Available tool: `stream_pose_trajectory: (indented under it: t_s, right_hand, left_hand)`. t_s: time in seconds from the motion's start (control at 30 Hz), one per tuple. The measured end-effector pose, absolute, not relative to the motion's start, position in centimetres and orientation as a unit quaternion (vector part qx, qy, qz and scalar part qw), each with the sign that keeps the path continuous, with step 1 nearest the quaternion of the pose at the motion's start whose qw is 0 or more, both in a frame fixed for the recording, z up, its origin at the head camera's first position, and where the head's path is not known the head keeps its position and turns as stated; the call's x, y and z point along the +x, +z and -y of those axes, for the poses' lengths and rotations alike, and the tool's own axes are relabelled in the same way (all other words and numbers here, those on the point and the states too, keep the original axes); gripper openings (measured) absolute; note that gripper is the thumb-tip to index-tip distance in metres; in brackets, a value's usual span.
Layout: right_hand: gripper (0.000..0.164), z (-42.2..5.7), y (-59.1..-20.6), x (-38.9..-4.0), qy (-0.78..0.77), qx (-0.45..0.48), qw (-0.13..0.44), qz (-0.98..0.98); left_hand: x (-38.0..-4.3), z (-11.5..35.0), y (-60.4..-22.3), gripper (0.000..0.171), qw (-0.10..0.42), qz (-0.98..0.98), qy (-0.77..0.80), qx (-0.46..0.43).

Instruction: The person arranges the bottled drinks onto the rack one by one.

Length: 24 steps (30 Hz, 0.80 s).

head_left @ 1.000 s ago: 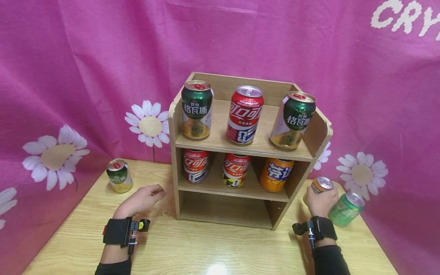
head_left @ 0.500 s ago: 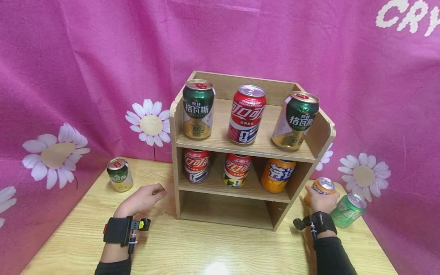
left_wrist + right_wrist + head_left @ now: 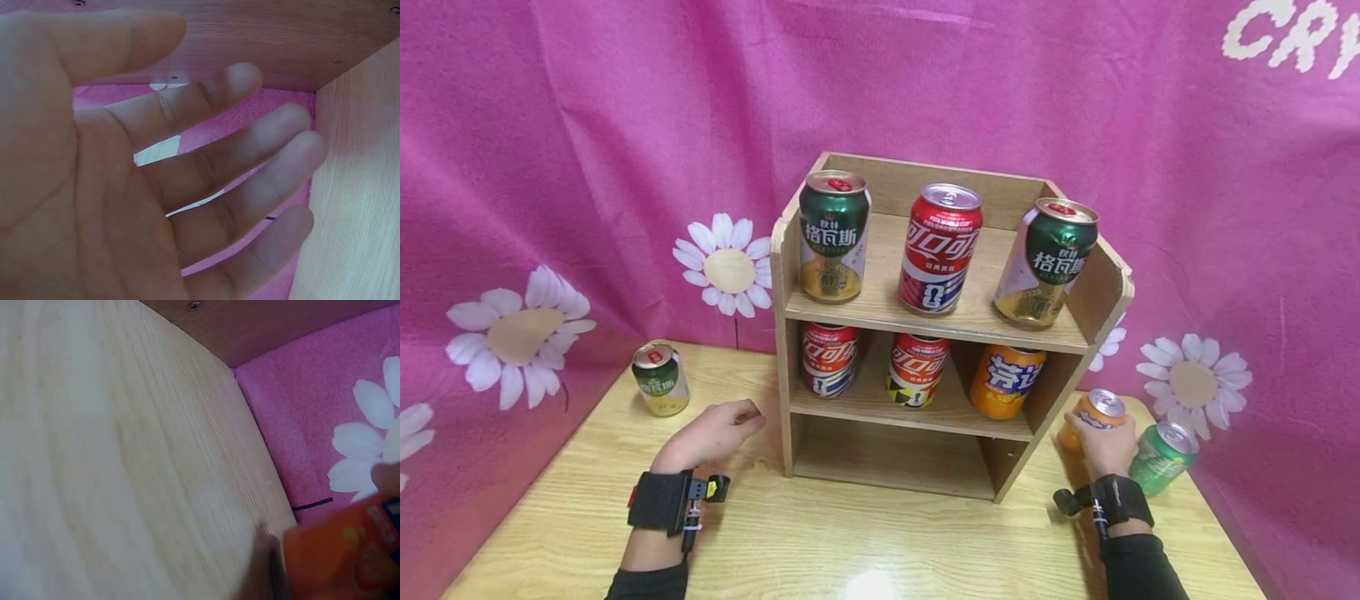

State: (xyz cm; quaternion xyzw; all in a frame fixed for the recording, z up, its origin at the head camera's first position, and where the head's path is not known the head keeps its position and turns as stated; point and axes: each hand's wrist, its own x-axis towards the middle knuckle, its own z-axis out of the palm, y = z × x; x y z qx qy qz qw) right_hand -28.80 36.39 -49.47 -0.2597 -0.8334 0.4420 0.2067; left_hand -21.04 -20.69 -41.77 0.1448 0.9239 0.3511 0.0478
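My right hand [image 3: 1110,448] grips an orange soda can [image 3: 1091,412] at the right of the table, close beside a green soda can [image 3: 1163,460]. In the right wrist view the same orange can [image 3: 337,556] fills the lower right, blurred, with a fingertip [image 3: 386,478] at its upper edge. My left hand [image 3: 715,433] hovers low over the left of the table with nothing in it. Its fingers [image 3: 212,169] are spread and slightly bent in the left wrist view. Behind it stands a green and gold can [image 3: 660,382].
A wooden shelf [image 3: 782,367] stands mid-table. Its top level bears two green and gold cans [image 3: 833,242] [image 3: 1047,267] around a red cola can [image 3: 940,250]. Below are two red cola cans [image 3: 830,360] [image 3: 917,371] and an orange can [image 3: 1006,383]. A pink curtain [image 3: 625,125] hangs behind.
My right wrist has turned and drawn slightly back to the right, and more of the orange can's label shows. The orange can has shifted slightly. My left hand stays in place.
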Motion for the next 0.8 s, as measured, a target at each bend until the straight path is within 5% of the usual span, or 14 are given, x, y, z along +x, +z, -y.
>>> stream_pose_trajectory:
  t_s: [0.8]
  right_hand:
    - [0.071, -35.2, -45.1, -22.0, 0.423, 0.028, 0.132, 0.896]
  left_hand:
    - [-21.2, 20.4, -41.7, 0.023, 0.042, -0.926, 0.335, 0.167]
